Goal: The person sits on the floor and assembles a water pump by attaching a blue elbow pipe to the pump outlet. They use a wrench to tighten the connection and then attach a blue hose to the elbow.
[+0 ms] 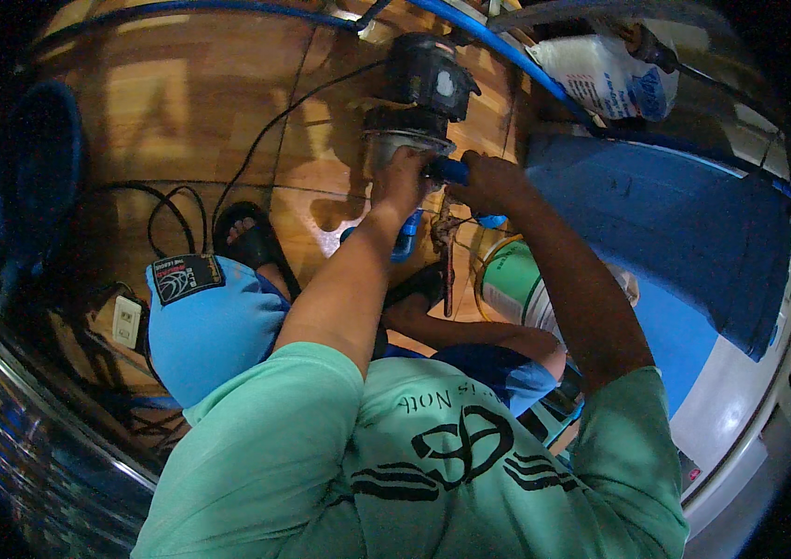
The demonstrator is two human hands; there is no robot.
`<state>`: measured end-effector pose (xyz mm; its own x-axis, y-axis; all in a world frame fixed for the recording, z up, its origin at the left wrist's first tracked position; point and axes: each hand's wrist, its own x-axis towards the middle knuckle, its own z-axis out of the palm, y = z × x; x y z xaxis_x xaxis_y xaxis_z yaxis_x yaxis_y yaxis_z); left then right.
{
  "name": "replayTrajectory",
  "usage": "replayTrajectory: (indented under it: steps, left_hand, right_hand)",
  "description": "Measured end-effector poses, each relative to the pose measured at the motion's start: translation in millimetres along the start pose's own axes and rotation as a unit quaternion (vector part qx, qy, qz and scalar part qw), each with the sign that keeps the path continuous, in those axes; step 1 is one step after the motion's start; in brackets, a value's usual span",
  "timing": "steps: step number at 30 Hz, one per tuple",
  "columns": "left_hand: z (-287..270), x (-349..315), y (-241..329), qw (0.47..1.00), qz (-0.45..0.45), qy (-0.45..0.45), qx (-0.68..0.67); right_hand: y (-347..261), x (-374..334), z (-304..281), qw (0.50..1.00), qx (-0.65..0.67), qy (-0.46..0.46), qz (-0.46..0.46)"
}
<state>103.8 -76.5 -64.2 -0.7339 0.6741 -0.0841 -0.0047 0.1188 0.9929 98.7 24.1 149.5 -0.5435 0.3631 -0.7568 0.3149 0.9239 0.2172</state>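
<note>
Head view: a black pump [428,74] stands on the wood-patterned floor [181,112], and a short blue pipe piece [451,170] sits just off its near end, on the person's side, lying roughly crosswise. The right hand [493,184], to the near right of the pump, has its fingers curled closed around the right end of that piece. The left hand [400,177] is right at the pump's near end, its fingers bent in beside the piece's darker left end; whether they grip it or only brace next to it, I cannot tell, since the back of the hand hides the contact. Nearer the person than the pump, a blue elbow pipe [405,244] shows beside the left wrist, with a brownish long-handled metal tool [446,247] to the right of it. Farther to the near right of the pump stands a green and white bucket [513,279], partly behind the right forearm. To the pump's right lie a white printed bag [605,76] and, nearer the person, a broad blue sheet [656,224]. A black cable [265,130] runs leftward from the pump, and well to the pump's left is a dark blue tub [41,177], dim in the shadow. A white socket block [127,321] lies to the pump's near left.
</note>
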Motion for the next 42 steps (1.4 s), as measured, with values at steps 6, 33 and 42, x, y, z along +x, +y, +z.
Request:
replayTrajectory:
  steps: [6,33,42]
  left_hand:
    - [-13,-4,16,0.996,0.013,-0.004,0.087]
    - [-1,6,3,0.995,-0.057,-0.01,-0.082]
    - [-10,-1,20,0.999,0.006,-0.031,0.03]
  right_hand:
    - [3,-1,-3,0.992,-0.087,0.047,-0.075]
    - [8,23,-15,0.988,0.101,-0.11,-0.038]
    - [42,22,35,0.981,0.15,0.116,-0.032]
